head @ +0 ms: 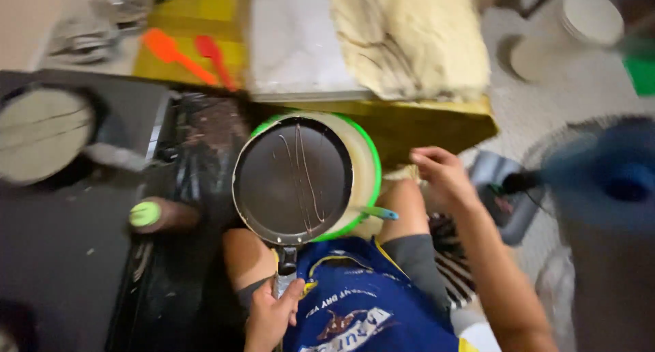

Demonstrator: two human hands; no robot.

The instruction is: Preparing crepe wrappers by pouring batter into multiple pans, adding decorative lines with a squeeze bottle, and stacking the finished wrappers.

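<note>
Below, left hand (269,314) fingers clamp dark pan (292,180) handle, blurred right hand (442,177) loosely open, empty

- You are looking past two orange spatulas (187,55) lying side by side on a yellow table (205,11), top left.
- A grey board (293,38) is sitting on that table, and a wide heap of pale dough (409,35) is spreading over its right half.
- At far left a round flatbread (41,134) is resting on a dark cooktop (68,243).
- A stubby handle with a light green end (145,214) is lying near the cooktop's edge.
- A blue fan (607,181) is blurring at the right, standing on pale carpet (546,106).
- A stack of white plates (590,14) is sitting top right.
</note>
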